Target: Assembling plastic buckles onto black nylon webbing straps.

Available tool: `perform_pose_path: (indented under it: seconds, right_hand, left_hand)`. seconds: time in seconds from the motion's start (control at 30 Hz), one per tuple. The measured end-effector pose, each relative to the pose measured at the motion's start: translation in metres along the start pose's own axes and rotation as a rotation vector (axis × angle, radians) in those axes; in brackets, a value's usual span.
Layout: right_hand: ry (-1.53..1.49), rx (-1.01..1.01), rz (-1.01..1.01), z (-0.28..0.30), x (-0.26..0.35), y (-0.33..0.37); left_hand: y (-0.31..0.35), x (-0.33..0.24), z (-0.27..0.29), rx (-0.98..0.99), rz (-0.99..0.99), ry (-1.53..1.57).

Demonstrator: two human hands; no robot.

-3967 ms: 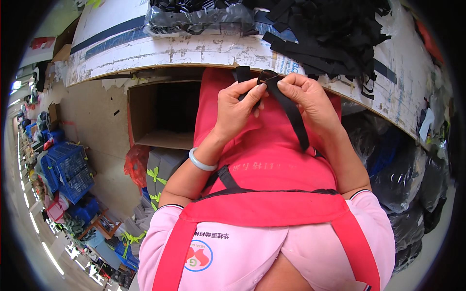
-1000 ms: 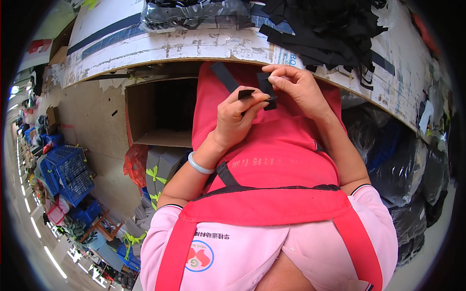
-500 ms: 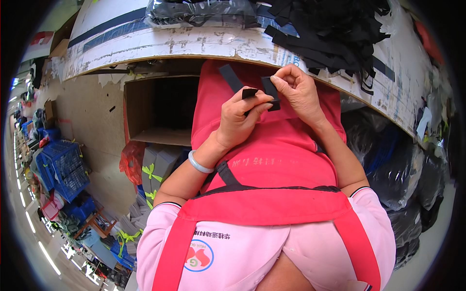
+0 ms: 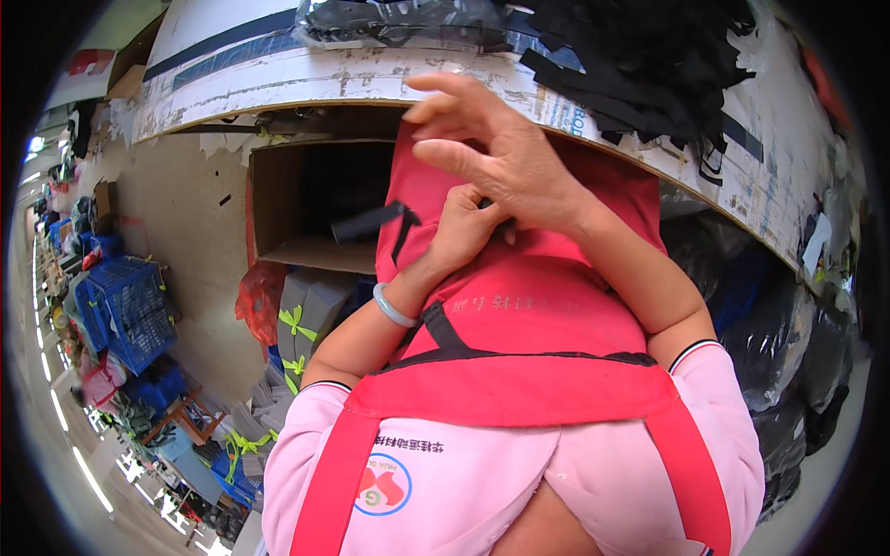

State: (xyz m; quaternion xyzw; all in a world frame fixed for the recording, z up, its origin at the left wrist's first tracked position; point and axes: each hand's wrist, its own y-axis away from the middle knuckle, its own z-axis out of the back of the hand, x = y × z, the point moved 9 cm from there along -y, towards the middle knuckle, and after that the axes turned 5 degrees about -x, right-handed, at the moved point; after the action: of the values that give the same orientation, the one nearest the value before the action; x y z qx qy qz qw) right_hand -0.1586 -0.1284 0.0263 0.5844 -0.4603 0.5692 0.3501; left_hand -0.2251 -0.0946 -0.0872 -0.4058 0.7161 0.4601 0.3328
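Observation:
My right hand (image 4: 514, 162) reaches leftward across my left, its fingers spread and slightly blurred, holding nothing. Below it, my left hand (image 4: 461, 227) is closed in a pinch, partly covered by the right wrist. A bit of black strap (image 4: 486, 203) shows at its fingertips; the rest is hidden. Apart from both hands, a black strip (image 4: 366, 225) with a thin bent end appears, blurred, in front of the open cardboard box (image 4: 311, 252). Both hands are over the red apron (image 4: 547, 306).
A worn white tabletop (image 4: 371, 83) spans the far side, bearing a heap of black strips (image 4: 640, 65) and a clear plastic bag of dark pieces (image 4: 399, 23). Black plastic bags (image 4: 769, 343) crowd the right. At left stand a blue crate (image 4: 130, 310), a red bag (image 4: 260, 301) and tied grey bundles (image 4: 311, 310).
My right hand has opened and swung left over my left hand. A black strip now appears by the box, away from the hands. My left hand has dropped slightly lower.

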Motion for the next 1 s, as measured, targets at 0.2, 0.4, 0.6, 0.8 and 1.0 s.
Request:
perform_pose_path:
  seconds: [0.2, 0.4, 0.6, 0.8, 1.0]
  right_hand:
    - [0.245, 0.032, -0.476, 0.057, -0.090, 0.050]
    - [0.096, -0.240, -0.511, 0.104, -0.079, 0.044]
    - [0.133, -0.070, -0.559, 0.109, -0.071, 0.049]
    - [0.102, -0.033, -0.507, 0.088, -0.085, 0.070]
    - [0.122, -0.009, -0.550, 0.081, -0.089, 0.075]
  left_hand:
    - [-0.002, 0.020, 0.005, 0.142, 0.131, 0.051]
    - [-0.007, 0.021, 0.008, 0.186, 0.224, 0.341]
    - [-0.014, 0.017, 0.021, 0.000, 0.167, 0.351]
    - [-0.017, 0.029, 0.019, 0.053, 0.263, 0.349]
    - [-0.017, 0.034, 0.019, -0.012, 0.369, 0.601]
